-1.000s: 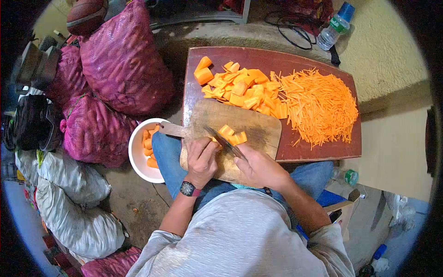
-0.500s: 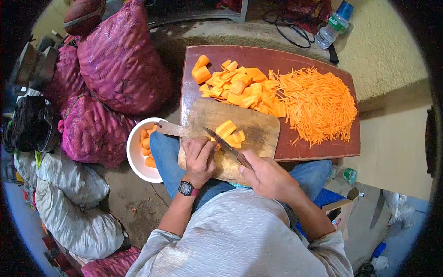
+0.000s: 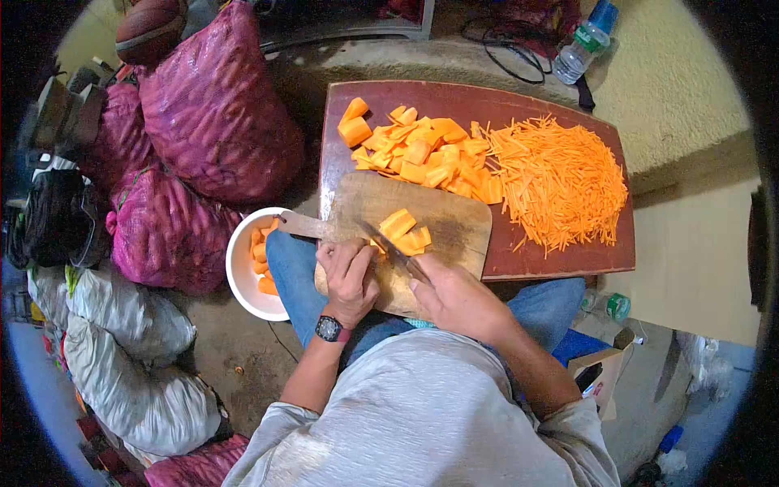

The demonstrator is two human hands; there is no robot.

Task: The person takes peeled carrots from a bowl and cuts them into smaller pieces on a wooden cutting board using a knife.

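My right hand (image 3: 454,296) grips a knife (image 3: 393,243), its blade slanting up and left over the wooden cutting board (image 3: 458,207). Curled fingers of my left hand (image 3: 349,280) press on a carrot piece (image 3: 379,246) beside the blade; the hand mostly covers it. Just right of the knife lie thick carrot slices (image 3: 399,225). Beyond the board, a heap of carrot slices (image 3: 438,158) and a mound of carrot strips (image 3: 560,187) rest on a dark red tabletop (image 3: 552,264).
Left of my knee stands a white bowl (image 3: 235,272) with carrot pieces (image 3: 261,256). Full purple mesh sacks (image 3: 219,114) and white sacks (image 3: 138,390) line the left side. A plastic bottle (image 3: 580,53) lies on the ledge at the back right, near a black cable (image 3: 519,57).
My right hand and the knife have shifted slightly left and up, and the blade sits closer to the carrot slices. My left hand stays nearly in place.
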